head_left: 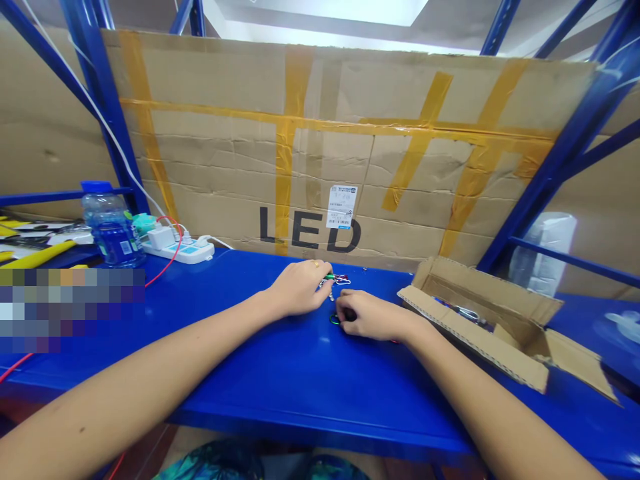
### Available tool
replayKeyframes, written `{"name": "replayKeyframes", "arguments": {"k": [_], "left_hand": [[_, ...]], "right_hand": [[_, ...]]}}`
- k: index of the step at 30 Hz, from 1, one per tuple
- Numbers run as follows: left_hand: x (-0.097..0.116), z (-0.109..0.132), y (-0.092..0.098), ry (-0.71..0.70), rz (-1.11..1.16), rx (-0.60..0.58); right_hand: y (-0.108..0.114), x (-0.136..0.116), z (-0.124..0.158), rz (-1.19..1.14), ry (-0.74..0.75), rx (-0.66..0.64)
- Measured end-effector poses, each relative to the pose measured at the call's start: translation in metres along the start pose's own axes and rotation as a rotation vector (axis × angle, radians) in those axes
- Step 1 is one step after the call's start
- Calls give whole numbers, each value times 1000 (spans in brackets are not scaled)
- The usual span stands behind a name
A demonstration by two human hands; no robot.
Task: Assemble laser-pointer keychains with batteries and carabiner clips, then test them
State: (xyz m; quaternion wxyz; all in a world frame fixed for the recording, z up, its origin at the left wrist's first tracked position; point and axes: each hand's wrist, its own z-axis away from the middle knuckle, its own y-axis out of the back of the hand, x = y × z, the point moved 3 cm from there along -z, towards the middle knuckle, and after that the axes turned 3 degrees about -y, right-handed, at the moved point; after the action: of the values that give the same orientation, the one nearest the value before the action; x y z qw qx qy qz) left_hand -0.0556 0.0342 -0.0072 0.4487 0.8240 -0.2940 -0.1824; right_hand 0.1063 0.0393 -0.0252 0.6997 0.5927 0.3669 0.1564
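Note:
Over the blue tabletop (310, 380), my left hand (300, 288) is bent, with thumb and fingertips close together at a small cluster of green, red and white wire-like pieces (341, 279). What those fingers grip, if anything, is hidden. To the right and nearer to me, my right hand (367, 315) is closed in a pinch around something dark, mostly covered by the fingers. A thin dark ring with a green edge (335, 319) shows beside its fingertips. Tiny shiny bits (331, 297) lie between the two hands.
An open cardboard box (475, 347) with pliers-like tools (467, 312) stands at right. Left are a blue-capped bottle (113, 227), a white power strip (183, 250) and a red cable (167, 265). A tall cardboard panel (225, 167) closes off the back.

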Motion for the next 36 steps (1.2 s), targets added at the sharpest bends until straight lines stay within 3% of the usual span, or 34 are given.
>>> {"name": "replayKeyframes", "arguments": {"k": [11,15,19,30,36], "left_hand": [[0,1,0,-29,24,36],[-1,2,0,-40,90,62],[0,3,-4,-54,170,67],[-2,0,-10,93,371,98],[2,0,-9,109,430,123]], "right_hand": [[-5,4,-3,-129,24,-11],[8,10,-5,-106,121,199],[18,17,-5,-241,57,389],[12,13,-8,-773,-54,273],[12,13,-10,-1121,-94,328]]}}
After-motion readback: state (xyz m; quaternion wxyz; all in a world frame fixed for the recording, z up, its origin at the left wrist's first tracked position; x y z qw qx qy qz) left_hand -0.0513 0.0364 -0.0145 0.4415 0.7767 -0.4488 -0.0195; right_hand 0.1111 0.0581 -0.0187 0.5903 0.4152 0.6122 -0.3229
